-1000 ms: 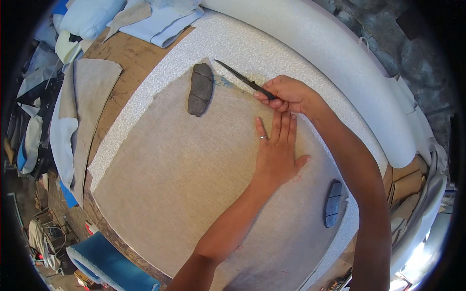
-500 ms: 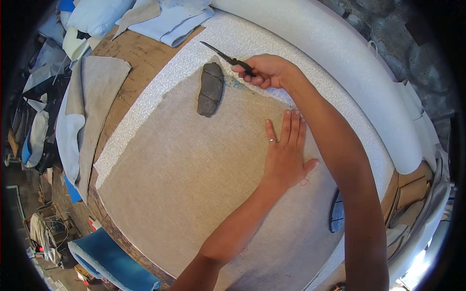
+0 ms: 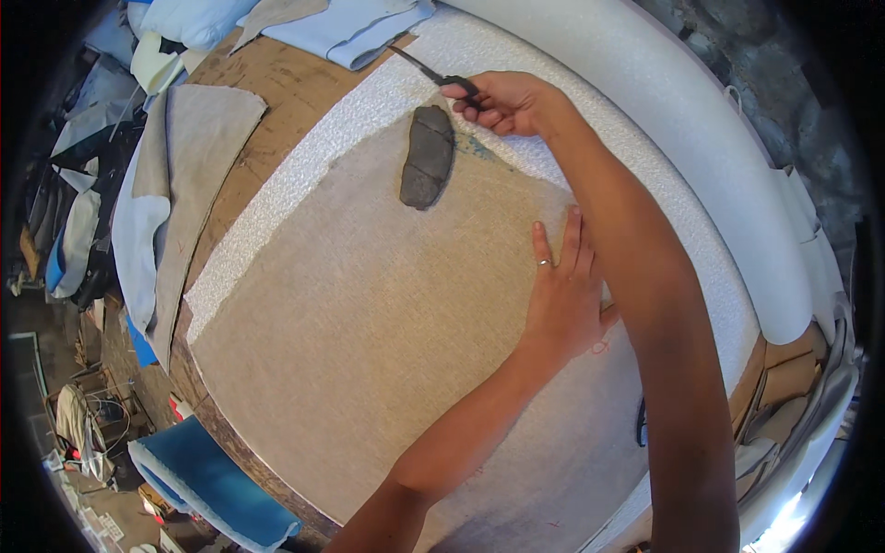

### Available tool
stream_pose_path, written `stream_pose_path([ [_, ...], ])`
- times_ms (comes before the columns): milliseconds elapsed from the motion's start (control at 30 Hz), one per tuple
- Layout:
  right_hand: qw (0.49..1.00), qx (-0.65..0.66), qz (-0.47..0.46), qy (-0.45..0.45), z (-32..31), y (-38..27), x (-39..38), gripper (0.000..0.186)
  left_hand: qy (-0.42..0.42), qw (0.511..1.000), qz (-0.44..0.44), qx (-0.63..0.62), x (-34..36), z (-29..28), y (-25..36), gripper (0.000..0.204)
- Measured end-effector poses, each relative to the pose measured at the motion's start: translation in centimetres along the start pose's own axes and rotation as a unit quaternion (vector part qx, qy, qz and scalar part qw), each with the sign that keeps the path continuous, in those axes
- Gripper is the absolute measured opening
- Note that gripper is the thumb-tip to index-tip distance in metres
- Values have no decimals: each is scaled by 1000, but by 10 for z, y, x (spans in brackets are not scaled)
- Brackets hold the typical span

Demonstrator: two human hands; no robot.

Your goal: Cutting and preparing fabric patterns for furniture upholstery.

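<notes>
My right hand [image 3: 502, 101] grips a pair of dark scissors [image 3: 458, 89] by the black handles, over the far edge of the fabric. Their blades look closed and point to the far left. My left hand [image 3: 564, 300] lies flat with fingers apart on a large beige fabric sheet [image 3: 396, 313]; my right forearm partly covers its fingers and thumb. Near the sheet's far corner rests a dark grey, grooved, curved block [image 3: 428, 158] that looks like a brake pad. Beneath the beige sheet, white speckled material [image 3: 253, 253] shows along its edges.
A long white roll [image 3: 710, 157] lies along the far right. Folded grey-beige fabric [image 3: 207, 157] and light blue fabric [image 3: 369, 37] sit on the brown tabletop [image 3: 277, 97]. Another dark object [image 3: 642, 424] shows beside my right forearm. A blue padded piece [image 3: 212, 479] is at the lower left.
My right hand and the scissors have moved slightly away and to the left relative to the sheet. My left hand stays flat in place. The whole view has shifted a little.
</notes>
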State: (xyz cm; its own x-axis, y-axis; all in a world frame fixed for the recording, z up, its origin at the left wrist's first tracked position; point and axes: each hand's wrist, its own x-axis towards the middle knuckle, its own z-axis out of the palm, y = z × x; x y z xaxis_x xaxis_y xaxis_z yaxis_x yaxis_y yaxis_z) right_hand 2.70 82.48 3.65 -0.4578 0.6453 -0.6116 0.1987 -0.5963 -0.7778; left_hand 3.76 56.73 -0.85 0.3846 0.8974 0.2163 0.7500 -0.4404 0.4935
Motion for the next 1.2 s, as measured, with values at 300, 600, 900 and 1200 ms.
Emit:
stream_pose_path([
  [300,999,-4,-34,-16,-9,5,16,21,28,998,4,-49,1,4,2,70],
  [600,977,45,-207,-16,10,9,14,21,14,999,36,-34,-2,5,-4,61],
  [900,891,309,-322,-85,58,91,-182,28,56,998,24,-8,-4,12,-1,80],
  [1200,928,287,-34,235,211,322,-638,21,85,996,16,1,-3,10,5,87],
])
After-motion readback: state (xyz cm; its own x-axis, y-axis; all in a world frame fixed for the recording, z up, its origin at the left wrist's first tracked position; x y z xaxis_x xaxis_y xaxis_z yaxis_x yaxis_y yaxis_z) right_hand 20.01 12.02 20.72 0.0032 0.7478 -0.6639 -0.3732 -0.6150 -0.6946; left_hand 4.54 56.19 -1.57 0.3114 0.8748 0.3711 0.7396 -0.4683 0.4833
